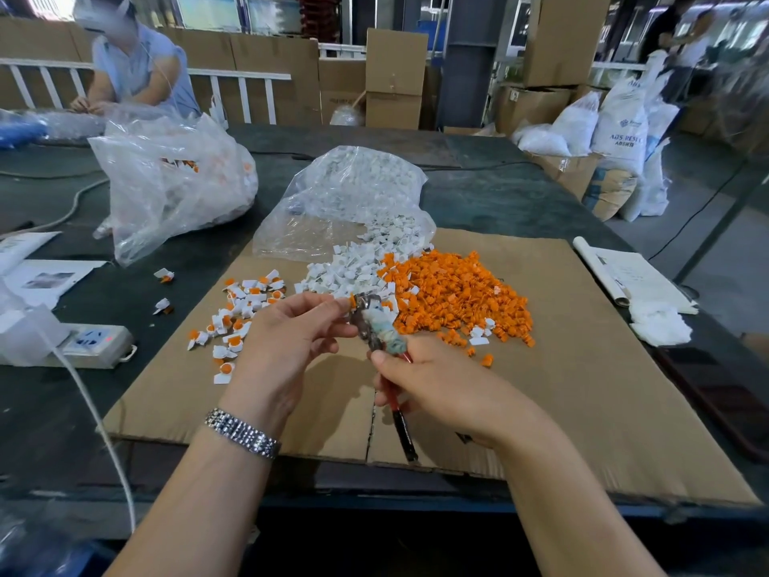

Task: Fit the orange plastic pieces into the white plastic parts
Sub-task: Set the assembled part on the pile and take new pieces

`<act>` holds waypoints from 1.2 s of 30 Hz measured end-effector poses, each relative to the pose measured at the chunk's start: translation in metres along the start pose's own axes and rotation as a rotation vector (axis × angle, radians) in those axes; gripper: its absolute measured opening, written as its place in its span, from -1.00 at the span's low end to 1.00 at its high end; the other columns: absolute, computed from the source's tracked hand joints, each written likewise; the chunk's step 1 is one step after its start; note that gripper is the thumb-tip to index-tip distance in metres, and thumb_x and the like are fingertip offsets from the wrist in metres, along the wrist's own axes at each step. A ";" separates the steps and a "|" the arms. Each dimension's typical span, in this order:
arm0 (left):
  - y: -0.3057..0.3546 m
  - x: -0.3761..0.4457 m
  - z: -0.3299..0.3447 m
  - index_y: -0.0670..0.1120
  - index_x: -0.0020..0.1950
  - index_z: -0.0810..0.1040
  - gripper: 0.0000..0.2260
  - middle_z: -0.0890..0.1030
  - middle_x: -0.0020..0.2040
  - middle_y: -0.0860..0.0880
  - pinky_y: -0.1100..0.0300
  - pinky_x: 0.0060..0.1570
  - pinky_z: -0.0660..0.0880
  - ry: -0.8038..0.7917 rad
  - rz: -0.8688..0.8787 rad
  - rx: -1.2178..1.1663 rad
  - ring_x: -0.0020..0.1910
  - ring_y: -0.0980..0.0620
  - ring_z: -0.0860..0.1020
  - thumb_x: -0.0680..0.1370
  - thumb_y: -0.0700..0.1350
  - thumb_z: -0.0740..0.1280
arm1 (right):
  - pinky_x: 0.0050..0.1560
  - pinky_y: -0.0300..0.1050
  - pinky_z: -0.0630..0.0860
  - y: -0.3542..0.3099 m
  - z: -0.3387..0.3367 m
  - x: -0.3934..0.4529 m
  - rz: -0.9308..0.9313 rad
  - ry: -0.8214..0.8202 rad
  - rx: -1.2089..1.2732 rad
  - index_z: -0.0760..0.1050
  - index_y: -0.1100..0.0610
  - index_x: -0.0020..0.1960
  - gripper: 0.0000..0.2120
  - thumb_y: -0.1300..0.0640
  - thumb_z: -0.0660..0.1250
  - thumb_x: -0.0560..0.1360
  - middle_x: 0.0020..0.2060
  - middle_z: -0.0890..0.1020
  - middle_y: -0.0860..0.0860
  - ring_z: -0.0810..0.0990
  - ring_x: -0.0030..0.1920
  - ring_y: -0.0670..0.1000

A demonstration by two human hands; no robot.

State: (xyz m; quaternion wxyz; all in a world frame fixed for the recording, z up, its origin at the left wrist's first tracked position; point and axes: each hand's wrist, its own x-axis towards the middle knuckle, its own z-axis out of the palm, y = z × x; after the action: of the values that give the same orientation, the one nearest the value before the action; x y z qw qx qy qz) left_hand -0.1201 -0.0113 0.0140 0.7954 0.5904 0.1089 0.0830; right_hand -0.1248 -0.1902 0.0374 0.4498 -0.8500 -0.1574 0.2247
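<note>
My right hand (432, 385) wraps pliers (376, 326); left hand (287, 339) pinches orange-white part (353, 302) at pliers' tip. Pressing step, I judge. Orange pieces (453, 293) right, white parts (349, 272) far centre, finished ones (237, 318) left on cardboard (582, 410). Next: squeeze, drop left.

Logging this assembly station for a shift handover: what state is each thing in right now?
left hand: pinches a part at the pliers' tip
right hand: grips the pliers' handles
pliers: held over the cardboard
orange pieces: loose pile, not fitted
white parts: spilling from the open bag
assembled pieces: scattered at left
power strip: light on
</note>
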 end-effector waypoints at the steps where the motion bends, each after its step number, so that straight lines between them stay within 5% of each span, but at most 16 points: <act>1: 0.000 0.000 0.000 -0.18 -0.12 0.68 -0.97 0.71 -0.24 -0.09 0.33 -0.43 0.50 -0.002 -0.001 0.001 -0.32 0.04 0.67 0.49 -0.26 0.50 | 0.17 0.18 0.59 0.000 0.000 -0.001 -0.001 -0.007 0.001 0.49 0.19 0.05 -0.70 -0.03 0.17 0.68 -0.09 0.70 0.07 0.70 0.00 0.04; 4: 0.000 0.001 -0.001 -0.18 -0.13 0.68 -0.97 0.70 -0.24 -0.10 0.32 -0.44 0.48 -0.007 -0.005 0.019 -0.33 0.04 0.66 0.49 -0.26 0.50 | 0.13 0.10 0.62 0.001 0.000 -0.001 -0.002 -0.012 0.008 0.47 0.17 0.05 -0.74 -0.01 0.15 0.69 -0.06 0.68 0.12 0.70 -0.02 0.06; 9: -0.002 0.001 0.000 -0.11 -0.24 0.71 -0.88 0.70 -0.24 -0.11 0.32 -0.43 0.51 -0.004 0.001 0.035 -0.33 0.04 0.65 0.49 -0.27 0.50 | -0.35 -0.30 0.52 -0.003 0.004 -0.003 -0.033 0.016 0.010 0.37 -0.03 -0.07 -0.81 -0.03 0.12 0.70 -0.20 0.57 0.06 0.56 -0.34 -0.11; 15: -0.007 0.001 -0.002 -0.15 -0.24 0.70 -0.89 0.69 -0.29 -0.12 0.31 -0.38 0.55 0.029 -0.017 0.063 -0.33 0.04 0.66 0.48 -0.26 0.52 | -0.12 0.17 0.64 0.003 0.015 0.001 -0.054 0.161 -0.148 0.37 0.02 -0.14 -0.71 -0.11 0.14 0.68 -0.30 0.57 0.07 0.57 -0.34 0.06; 20: -0.008 0.000 -0.004 -0.18 -0.19 0.71 -0.94 0.70 -0.26 -0.18 0.28 -0.32 0.59 0.031 -0.033 0.032 -0.30 -0.01 0.69 0.48 -0.24 0.52 | -0.22 0.10 0.61 0.005 0.022 0.005 -0.050 0.196 -0.124 0.39 0.06 -0.17 -0.68 -0.09 0.16 0.67 -0.33 0.55 0.08 0.53 -0.40 0.05; 23: -0.008 0.002 -0.005 -0.23 -0.09 0.68 -0.94 0.71 -0.25 -0.17 0.26 -0.30 0.62 0.035 -0.040 0.001 -0.28 -0.03 0.70 0.52 -0.23 0.48 | -0.36 -0.14 0.60 0.007 0.014 0.005 -0.017 0.078 0.016 0.43 0.10 -0.15 -0.62 -0.16 0.14 0.66 -0.40 0.55 0.02 0.55 -0.48 -0.06; 28: -0.008 0.005 -0.021 -0.16 -0.11 0.69 -0.94 0.72 -0.25 -0.09 0.27 -0.30 0.62 0.167 0.047 0.218 -0.26 0.01 0.72 0.55 -0.19 0.48 | -0.22 -0.07 0.48 0.029 -0.006 0.017 0.095 0.221 -0.245 0.42 -0.01 0.00 -0.59 -0.35 0.11 0.58 -0.16 0.55 -0.03 0.53 -0.23 -0.03; 32: -0.008 0.021 -0.056 -0.05 -0.13 0.66 -0.92 0.73 -0.21 -0.09 0.03 -0.07 0.66 0.491 0.098 0.542 -0.22 0.00 0.71 0.53 -0.21 0.49 | 0.24 0.16 0.43 0.057 -0.021 0.024 0.260 0.466 -0.651 0.39 0.07 0.28 -0.54 -0.26 0.17 0.59 0.16 0.48 0.07 0.49 0.20 0.15; 36: -0.006 0.036 -0.076 -0.03 0.17 0.63 -0.80 0.67 0.12 -0.05 -0.02 0.17 0.54 0.683 0.220 0.852 0.09 -0.09 0.63 0.55 -0.15 0.44 | 0.26 0.17 0.30 0.077 -0.018 0.026 0.325 0.608 -0.771 0.32 0.09 0.40 -0.46 -0.25 0.20 0.58 0.26 0.43 0.15 0.40 0.29 0.19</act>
State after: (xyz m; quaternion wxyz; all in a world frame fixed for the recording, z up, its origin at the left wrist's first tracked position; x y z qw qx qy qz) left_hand -0.1055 0.0661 -0.0160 0.3925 0.8072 0.3223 0.3009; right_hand -0.0881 -0.2328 -0.0242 0.0883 -0.9944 0.0432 -0.0396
